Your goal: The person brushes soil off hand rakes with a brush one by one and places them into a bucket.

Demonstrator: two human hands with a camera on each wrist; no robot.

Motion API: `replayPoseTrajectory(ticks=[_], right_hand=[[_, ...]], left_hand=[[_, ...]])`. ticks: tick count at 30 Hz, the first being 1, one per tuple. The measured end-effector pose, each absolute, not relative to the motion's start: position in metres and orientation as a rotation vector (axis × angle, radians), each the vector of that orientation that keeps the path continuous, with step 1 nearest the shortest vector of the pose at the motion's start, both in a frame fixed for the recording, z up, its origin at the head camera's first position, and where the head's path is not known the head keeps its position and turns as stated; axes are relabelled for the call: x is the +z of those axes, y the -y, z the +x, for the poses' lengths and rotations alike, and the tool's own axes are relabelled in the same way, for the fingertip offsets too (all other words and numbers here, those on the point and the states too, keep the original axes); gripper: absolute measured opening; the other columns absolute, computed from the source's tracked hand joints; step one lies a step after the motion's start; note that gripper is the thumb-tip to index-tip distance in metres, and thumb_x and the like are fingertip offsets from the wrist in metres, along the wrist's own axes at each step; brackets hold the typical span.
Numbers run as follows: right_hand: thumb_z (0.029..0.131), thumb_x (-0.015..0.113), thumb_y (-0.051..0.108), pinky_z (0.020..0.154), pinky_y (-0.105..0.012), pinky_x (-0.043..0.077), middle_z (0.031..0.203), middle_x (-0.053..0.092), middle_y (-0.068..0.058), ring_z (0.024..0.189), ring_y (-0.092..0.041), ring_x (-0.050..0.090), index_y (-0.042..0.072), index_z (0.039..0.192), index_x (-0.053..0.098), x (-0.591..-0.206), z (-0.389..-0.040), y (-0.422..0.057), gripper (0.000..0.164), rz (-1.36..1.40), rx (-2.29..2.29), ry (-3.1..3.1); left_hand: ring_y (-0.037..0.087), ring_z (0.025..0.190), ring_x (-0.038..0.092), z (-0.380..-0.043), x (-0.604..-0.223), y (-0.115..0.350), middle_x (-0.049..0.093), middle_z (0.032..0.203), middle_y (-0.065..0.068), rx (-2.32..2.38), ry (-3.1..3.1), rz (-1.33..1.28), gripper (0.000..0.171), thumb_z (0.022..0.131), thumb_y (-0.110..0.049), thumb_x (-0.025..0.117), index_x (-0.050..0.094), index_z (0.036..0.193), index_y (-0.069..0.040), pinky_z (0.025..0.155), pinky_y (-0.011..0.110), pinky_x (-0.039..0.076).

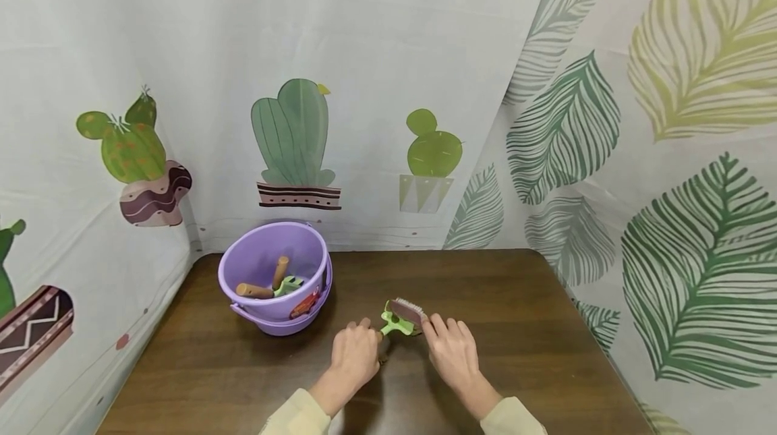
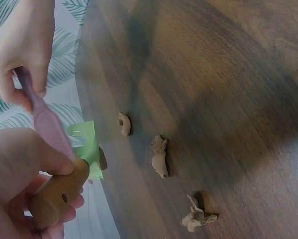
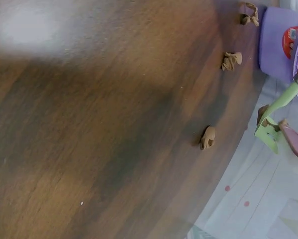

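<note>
My left hand (image 1: 357,354) grips the wooden handle of a small garden rake (image 1: 397,325) with a light green head. In my right hand (image 1: 454,354) is a pink-purple brush (image 1: 407,311) with pale bristles, held by its handle. The brush lies against the rake's head, both raised above the table. Brown clay-like matter clings to the rake head (image 3: 270,124) in the right wrist view. Several brown clumps rest on the tabletop below, among them a curled clump (image 2: 125,124), a longer clump (image 2: 159,157) and a ragged clump (image 2: 196,217).
A purple bucket (image 1: 273,322) stands at the table's back left, holding wooden-handled tools (image 1: 256,291), one with a green head. The dark wooden table (image 1: 516,327) has rounded far corners. Behind it hangs a white curtain (image 1: 376,30) printed with cacti and leaves.
</note>
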State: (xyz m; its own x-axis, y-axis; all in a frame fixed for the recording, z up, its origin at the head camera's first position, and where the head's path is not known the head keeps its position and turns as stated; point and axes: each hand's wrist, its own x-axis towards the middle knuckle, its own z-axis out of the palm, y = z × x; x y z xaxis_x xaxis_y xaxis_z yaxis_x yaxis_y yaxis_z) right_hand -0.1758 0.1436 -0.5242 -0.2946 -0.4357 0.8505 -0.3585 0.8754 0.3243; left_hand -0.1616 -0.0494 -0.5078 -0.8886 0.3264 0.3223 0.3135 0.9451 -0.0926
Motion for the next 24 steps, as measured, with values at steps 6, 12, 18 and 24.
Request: replayPoseTrajectory(ticks=[6, 12, 18, 24], right_hand=[[0.079, 0.048, 0.009, 0.043, -0.022, 0.024, 0.069, 0.056, -0.001, 0.044, -0.015, 0.039, 0.007, 0.079, 0.069, -0.517, -0.176, -0.142, 0.021, 0.527, 0.008, 1.889], [0.081, 0.047, 0.01, 0.042, -0.022, 0.024, 0.069, 0.055, -0.002, 0.044, -0.013, 0.037, 0.007, 0.08, 0.069, -0.519, -0.173, -0.138, 0.022, 0.583, 0.043, 1.914], [0.082, 0.043, 0.008, 0.045, -0.019, 0.021, 0.069, 0.055, -0.001, 0.045, -0.012, 0.035, 0.008, 0.078, 0.067, -0.526, -0.171, -0.135, 0.025, 0.66, -0.073, 1.946], [0.079, 0.04, 0.007, 0.047, -0.02, 0.021, 0.07, 0.056, -0.001, 0.046, -0.015, 0.04, 0.008, 0.077, 0.067, -0.532, -0.171, -0.137, 0.027, 0.658, -0.106, 1.98]], left_hand=[[0.019, 0.06, 0.048, -0.159, -0.509, 0.052, 0.048, 0.069, -0.001, 0.058, 2.807, -0.467, 0.01, 0.059, -0.017, 0.07, 0.064, 0.064, -0.023, 0.042, 0.032, 0.039], [0.018, 0.058, 0.047, -0.159, -0.514, 0.054, 0.048, 0.068, -0.001, 0.059, 2.779, -0.49, 0.011, 0.058, -0.017, 0.07, 0.063, 0.064, -0.023, 0.041, 0.031, 0.039], [0.018, 0.057, 0.045, -0.16, -0.511, 0.05, 0.047, 0.067, -0.002, 0.053, 2.733, -0.551, 0.009, 0.061, -0.02, 0.07, 0.063, 0.064, -0.023, 0.042, 0.029, 0.036], [0.017, 0.056, 0.043, -0.16, -0.508, 0.051, 0.047, 0.067, -0.002, 0.064, 2.726, -0.55, 0.012, 0.058, -0.018, 0.07, 0.066, 0.067, -0.025, 0.042, 0.028, 0.035]])
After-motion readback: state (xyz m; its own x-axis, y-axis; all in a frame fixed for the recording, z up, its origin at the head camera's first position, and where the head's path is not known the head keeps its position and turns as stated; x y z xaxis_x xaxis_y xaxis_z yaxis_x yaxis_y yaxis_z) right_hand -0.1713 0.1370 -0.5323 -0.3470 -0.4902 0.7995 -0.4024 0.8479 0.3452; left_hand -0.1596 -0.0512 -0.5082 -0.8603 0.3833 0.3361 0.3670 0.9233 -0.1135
